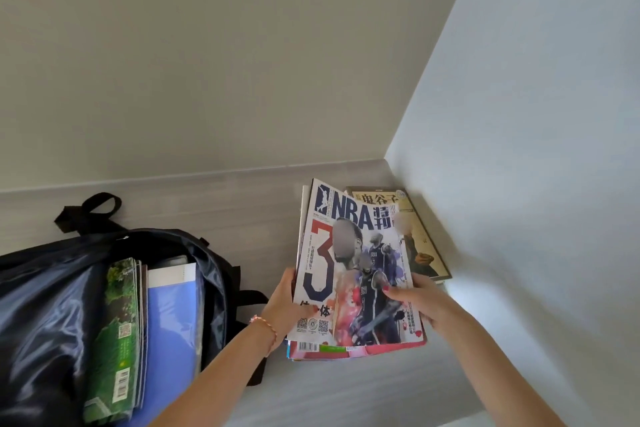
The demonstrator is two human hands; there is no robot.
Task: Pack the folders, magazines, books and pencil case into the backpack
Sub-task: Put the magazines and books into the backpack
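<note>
Leftmost, a dark navy backpack (52, 305) lies on the pale grey tabletop (346, 392) with its main compartment unzipped and gaping toward the camera, its black carry loop (91, 210) reaching toward the back wall. Inside it stand a green-covered book (117, 333) against the lining and, just to its right, a blue folder (171, 329) with a white sheet showing at its top edge; a black strap (251, 296) trails out on the bag's right side. Next comes the left hand (285, 308), a thin pink bracelet (266, 329) at its wrist, its fingers closed on the left edge of an NBA magazine (353, 274). That magazine is tilted up off a low stack of magazines (346, 350), whose pink and green edges show beneath its lower edge. The right hand (420, 298) grips the magazine's right edge, thumb pressed on the cover. Behind and to the right, a yellow-brown book (420, 236) lies flat in the corner, close to the white side wall (536, 184). Bare tabletop lies open between the backpack and the stack, and along the near edge below it. A beige back wall (207, 62) rises behind the tabletop's raised rear lip.
</note>
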